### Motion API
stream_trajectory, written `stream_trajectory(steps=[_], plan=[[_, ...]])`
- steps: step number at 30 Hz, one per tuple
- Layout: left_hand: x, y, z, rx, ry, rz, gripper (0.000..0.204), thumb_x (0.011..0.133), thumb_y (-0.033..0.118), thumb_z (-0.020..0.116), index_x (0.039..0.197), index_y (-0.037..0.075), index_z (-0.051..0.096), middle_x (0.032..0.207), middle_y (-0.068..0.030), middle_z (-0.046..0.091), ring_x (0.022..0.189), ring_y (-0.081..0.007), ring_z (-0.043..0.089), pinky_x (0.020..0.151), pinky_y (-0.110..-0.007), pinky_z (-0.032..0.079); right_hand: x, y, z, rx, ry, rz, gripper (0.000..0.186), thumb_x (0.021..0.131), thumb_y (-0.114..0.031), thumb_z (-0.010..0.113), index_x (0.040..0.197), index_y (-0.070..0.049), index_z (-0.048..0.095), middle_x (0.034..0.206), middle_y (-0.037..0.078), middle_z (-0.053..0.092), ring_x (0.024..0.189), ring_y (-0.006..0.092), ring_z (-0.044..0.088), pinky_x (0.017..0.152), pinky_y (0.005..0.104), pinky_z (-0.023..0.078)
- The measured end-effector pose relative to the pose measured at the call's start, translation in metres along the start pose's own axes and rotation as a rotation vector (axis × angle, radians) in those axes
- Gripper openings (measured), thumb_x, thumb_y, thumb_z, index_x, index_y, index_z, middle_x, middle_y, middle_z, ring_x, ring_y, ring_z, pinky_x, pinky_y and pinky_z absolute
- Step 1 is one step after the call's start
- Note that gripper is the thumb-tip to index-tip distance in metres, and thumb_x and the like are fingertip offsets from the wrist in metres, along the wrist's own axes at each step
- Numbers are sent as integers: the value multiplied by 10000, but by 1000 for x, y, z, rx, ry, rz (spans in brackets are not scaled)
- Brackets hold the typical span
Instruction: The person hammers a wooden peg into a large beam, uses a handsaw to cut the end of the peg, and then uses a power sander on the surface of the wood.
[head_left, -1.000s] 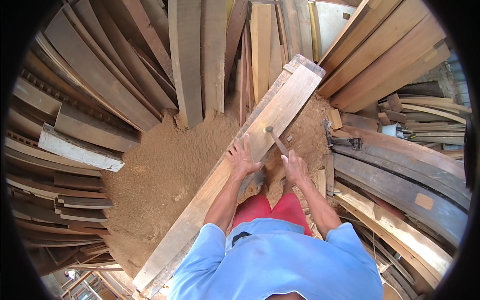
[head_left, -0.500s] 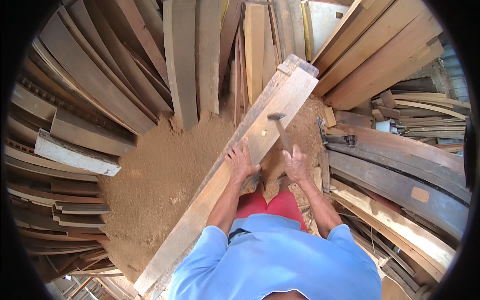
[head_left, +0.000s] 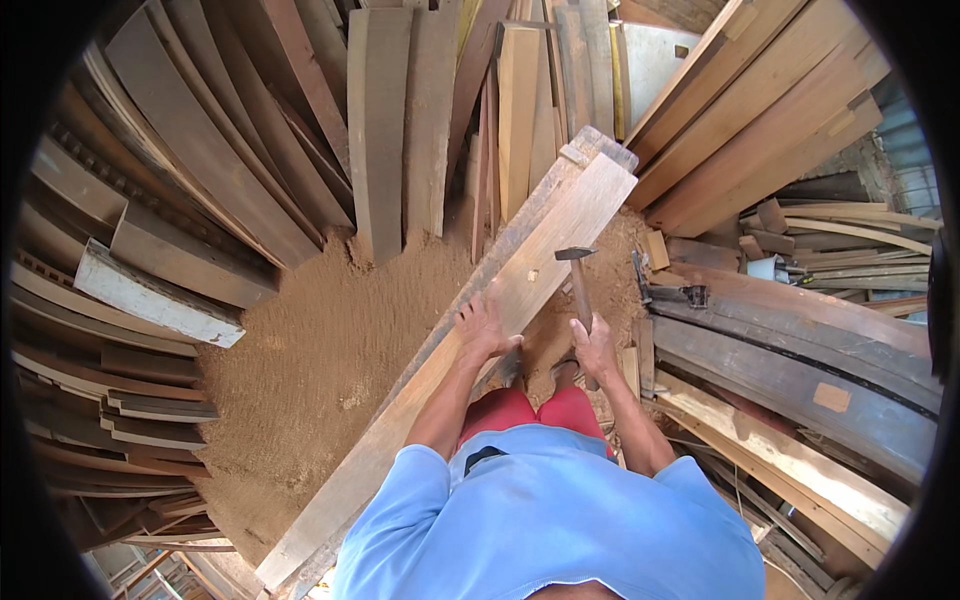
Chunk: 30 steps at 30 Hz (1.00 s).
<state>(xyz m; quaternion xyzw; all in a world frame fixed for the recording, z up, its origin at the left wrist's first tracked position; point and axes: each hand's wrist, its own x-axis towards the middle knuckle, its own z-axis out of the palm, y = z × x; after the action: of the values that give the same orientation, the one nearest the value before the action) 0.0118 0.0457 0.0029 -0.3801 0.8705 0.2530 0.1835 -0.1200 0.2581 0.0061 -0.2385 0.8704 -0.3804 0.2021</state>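
Observation:
A long pale wooden plank [head_left: 415, 398] runs slantwise from the lower left to the upper right, lying on a rougher, greyer beam [head_left: 545, 192]. My left hand [head_left: 484, 328] rests flat on the plank, fingers spread and nothing held. Beyond its fingertips, a small light-coloured mark or notch [head_left: 533, 274] shows in the wood; I cannot tell which. My right hand [head_left: 597, 350] is wrapped round the wooden handle of a hammer [head_left: 580, 285]. The dark metal head is raised near the plank's right-hand edge, and the handle's end sticks out below my fist.
Sawdust [head_left: 320, 370] covers the floor left of the plank. Many boards [head_left: 378, 140] lean around the far and left sides. Thick timbers [head_left: 760, 210] stand at the upper right. On the right lie dark beams [head_left: 800, 365], with a small black object [head_left: 696, 296] on top.
My right hand has drawn the hammer a little back and to the right, off the plank's face. My left hand stays on the plank. The whole view has shifted slightly.

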Motion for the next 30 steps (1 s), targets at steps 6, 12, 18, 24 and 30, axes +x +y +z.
stream_trajectory(steps=[6,12,18,24,30], plan=[[20,-87,25,-147,-134,14,1179,694,603,852,1602,99,293,1555,-258,449,1425,-403,452,1207,-496,333,2,-13,-3,521,-58,321,338,983,-298,697,1001,22,590,801,81,675,693,164,688,579,316,543],[17,-109,11,-244,-252,-50,1119,633,620,888,1434,-56,499,1474,-282,536,1385,-412,507,1174,-458,406,12,9,70,624,82,371,330,974,-242,703,1064,46,568,903,85,616,697,162,644,599,307,563],[31,-105,-4,-613,-377,94,1158,544,562,950,1439,-30,513,1411,-234,612,1325,-337,571,1122,-419,445,35,-7,106,586,86,550,233,977,-218,683,1031,-2,614,723,37,604,605,133,593,532,309,481],[43,-126,2,-575,-389,-42,1110,523,577,953,1327,-68,542,1281,-240,650,1215,-343,620,1016,-417,496,46,-46,105,849,79,535,201,975,-204,678,998,-12,624,735,13,593,578,115,558,531,293,483],[15,-117,-71,-322,-144,-74,950,601,529,906,1283,-28,549,1262,-246,619,1157,-372,629,987,-444,507,67,-72,106,902,85,493,209,980,-194,691,1013,-5,609,827,35,649,630,115,610,576,281,513]])
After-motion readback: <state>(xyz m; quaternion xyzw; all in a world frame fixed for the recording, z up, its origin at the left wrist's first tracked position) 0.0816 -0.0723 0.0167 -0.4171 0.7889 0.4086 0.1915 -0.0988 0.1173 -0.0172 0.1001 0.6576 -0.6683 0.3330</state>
